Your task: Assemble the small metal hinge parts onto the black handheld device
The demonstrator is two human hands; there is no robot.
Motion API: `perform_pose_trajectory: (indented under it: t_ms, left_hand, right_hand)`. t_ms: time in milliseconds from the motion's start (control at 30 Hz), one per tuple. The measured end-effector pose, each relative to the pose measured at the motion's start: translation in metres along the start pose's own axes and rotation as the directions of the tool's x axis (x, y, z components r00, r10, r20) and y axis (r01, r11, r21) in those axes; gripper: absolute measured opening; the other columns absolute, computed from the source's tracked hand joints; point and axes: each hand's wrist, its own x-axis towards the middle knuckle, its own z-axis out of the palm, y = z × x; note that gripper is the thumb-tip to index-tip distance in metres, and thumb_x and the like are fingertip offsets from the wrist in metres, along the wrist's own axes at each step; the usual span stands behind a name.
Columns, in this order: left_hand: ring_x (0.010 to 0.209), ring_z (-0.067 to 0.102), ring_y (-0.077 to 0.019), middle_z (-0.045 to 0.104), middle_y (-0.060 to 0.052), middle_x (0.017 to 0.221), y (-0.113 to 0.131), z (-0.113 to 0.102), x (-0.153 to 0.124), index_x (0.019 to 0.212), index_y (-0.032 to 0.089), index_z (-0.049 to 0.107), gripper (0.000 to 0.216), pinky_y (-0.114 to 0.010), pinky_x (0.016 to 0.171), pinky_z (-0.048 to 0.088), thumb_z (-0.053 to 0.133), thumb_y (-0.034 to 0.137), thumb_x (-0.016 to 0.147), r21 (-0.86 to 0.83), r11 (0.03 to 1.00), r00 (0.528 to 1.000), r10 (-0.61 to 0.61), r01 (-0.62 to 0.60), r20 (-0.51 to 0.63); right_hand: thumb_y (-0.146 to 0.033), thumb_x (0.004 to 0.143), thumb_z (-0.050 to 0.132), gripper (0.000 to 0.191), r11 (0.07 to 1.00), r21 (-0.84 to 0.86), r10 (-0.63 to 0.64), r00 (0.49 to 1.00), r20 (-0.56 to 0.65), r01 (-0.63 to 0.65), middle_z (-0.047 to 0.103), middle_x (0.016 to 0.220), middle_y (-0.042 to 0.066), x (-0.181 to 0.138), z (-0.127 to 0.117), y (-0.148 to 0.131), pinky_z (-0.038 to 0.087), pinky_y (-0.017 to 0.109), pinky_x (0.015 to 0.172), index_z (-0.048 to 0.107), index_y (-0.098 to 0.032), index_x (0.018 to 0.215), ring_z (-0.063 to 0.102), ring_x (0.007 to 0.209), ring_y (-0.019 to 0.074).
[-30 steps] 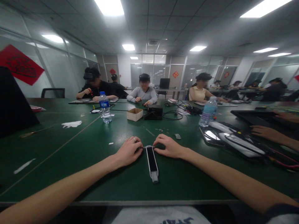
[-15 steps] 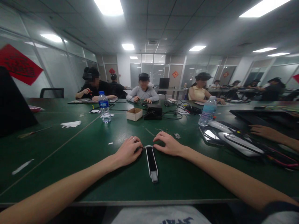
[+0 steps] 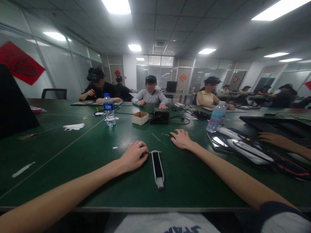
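Note:
A long black device with a white rim (image 3: 157,169) lies lengthwise on the green table (image 3: 80,152) in front of me. My left hand (image 3: 134,156) rests curled at the device's far left corner, with its fingertips pinched at that end. My right hand (image 3: 181,138) lies farther out on the table, past the device's far end, with its fingers stretched out flat over the spot where small loose parts lie. Nothing is held in it.
A cardboard box (image 3: 140,118), a black unit with cables (image 3: 159,116) and two water bottles (image 3: 109,110) (image 3: 216,116) stand farther back. White and black devices (image 3: 240,145) lie at right by another person's hand (image 3: 272,138). Several people sit opposite.
My right hand has let go of the device's far end and moved forward and to the right, with its fingers spreading flat. My left hand has stayed at the device.

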Motion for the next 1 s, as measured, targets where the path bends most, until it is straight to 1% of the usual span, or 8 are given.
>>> perform_pose_trajectory:
  t_ms: [100, 167, 233, 367, 533, 667, 900, 1000]
  left_hand:
    - [0.102, 0.056, -0.0253, 0.06, -0.008, 0.107, -0.001, 0.001, 0.0, 0.095, 0.019, 0.065, 0.011, -0.041, 0.087, 0.048, 0.056, 0.022, 0.09, 0.007, 1.0, 1.0, -0.01, 0.01, -0.004]
    - [0.102, 0.056, -0.0258, 0.06, -0.009, 0.108, -0.001, 0.001, 0.0, 0.097, 0.019, 0.065, 0.012, -0.042, 0.087, 0.048, 0.057, 0.023, 0.089, 0.007, 1.0, 1.0, -0.022, 0.022, -0.006]
    - [0.103, 0.056, -0.0261, 0.059, -0.009, 0.109, 0.0, 0.0, 0.001, 0.1, 0.019, 0.065, 0.014, -0.042, 0.088, 0.048, 0.058, 0.025, 0.089, 0.003, 1.0, 1.0, -0.03, 0.03, -0.005]
    - [0.105, 0.055, -0.0259, 0.059, -0.008, 0.11, 0.002, -0.002, 0.001, 0.102, 0.02, 0.065, 0.015, -0.044, 0.092, 0.047, 0.06, 0.026, 0.09, -0.011, 0.999, 0.999, -0.035, 0.035, 0.001]
    - [0.106, 0.055, -0.0258, 0.058, -0.008, 0.111, 0.0, 0.0, 0.001, 0.102, 0.021, 0.066, 0.014, -0.044, 0.092, 0.047, 0.061, 0.025, 0.09, -0.016, 0.999, 0.999, -0.035, 0.035, -0.003]
    - [0.104, 0.056, -0.0245, 0.058, -0.007, 0.11, -0.003, 0.003, 0.001, 0.101, 0.021, 0.066, 0.013, -0.04, 0.089, 0.049, 0.061, 0.025, 0.09, -0.021, 1.0, 1.0, -0.018, 0.018, -0.02]
    - [0.102, 0.057, -0.025, 0.059, -0.008, 0.109, 0.0, 0.001, 0.002, 0.1, 0.021, 0.067, 0.013, -0.041, 0.087, 0.05, 0.059, 0.024, 0.09, -0.018, 1.0, 0.999, -0.022, 0.022, -0.025]
    - [0.101, 0.057, -0.0252, 0.06, -0.008, 0.109, 0.002, -0.001, 0.002, 0.099, 0.02, 0.067, 0.013, -0.041, 0.087, 0.049, 0.06, 0.024, 0.09, -0.02, 0.999, 0.999, -0.034, 0.034, -0.024]
  right_hand:
    - [-0.037, 0.095, 0.04, 0.043, 1.0, -0.015, -0.019, 0.998, -0.063, 0.018, 0.049, 0.135, 0.015, -0.003, -0.002, -0.003, 0.03, 0.049, 0.103, 0.061, -0.019, 0.128, 0.036, 0.127, 0.0339]
    - [-0.033, 0.093, 0.046, 0.035, 0.999, -0.03, -0.036, 0.991, -0.126, 0.033, 0.054, 0.128, 0.014, -0.007, -0.005, -0.008, 0.033, 0.046, 0.1, 0.067, -0.018, 0.116, 0.04, 0.123, 0.0318]
    - [-0.028, 0.092, 0.047, 0.029, 0.998, -0.041, -0.061, 0.987, -0.151, 0.056, 0.058, 0.121, 0.014, -0.014, -0.008, -0.013, 0.036, 0.042, 0.096, 0.07, -0.017, 0.106, 0.043, 0.118, 0.0301]
    - [-0.023, 0.093, 0.047, 0.025, 0.992, -0.058, -0.115, 0.985, -0.126, 0.108, 0.062, 0.114, 0.015, -0.031, -0.018, -0.023, 0.04, 0.039, 0.09, 0.07, -0.015, 0.098, 0.047, 0.112, 0.0294]
    - [-0.028, 0.091, 0.055, 0.02, 0.993, -0.008, -0.115, 0.993, -0.039, 0.115, 0.063, 0.114, 0.014, -0.044, -0.034, -0.031, 0.041, 0.039, 0.089, 0.071, -0.016, 0.089, 0.05, 0.11, 0.0292]
    - [-0.028, 0.09, 0.057, 0.018, 0.995, 0.047, -0.082, 0.997, -0.011, 0.083, 0.063, 0.111, 0.014, -0.045, -0.038, -0.034, 0.043, 0.039, 0.088, 0.07, -0.017, 0.094, 0.052, 0.109, 0.0295]
    - [-0.024, 0.087, 0.058, 0.014, 0.988, 0.124, -0.09, 0.996, -0.004, 0.09, 0.064, 0.103, 0.014, -0.042, -0.034, -0.031, 0.046, 0.039, 0.084, 0.069, -0.016, 0.084, 0.055, 0.101, 0.0291]
    - [-0.021, 0.085, 0.059, 0.009, 0.976, 0.152, -0.147, 0.987, -0.061, 0.155, 0.064, 0.099, 0.012, -0.045, -0.036, -0.035, 0.046, 0.038, 0.083, 0.066, -0.016, 0.082, 0.056, 0.097, 0.0268]
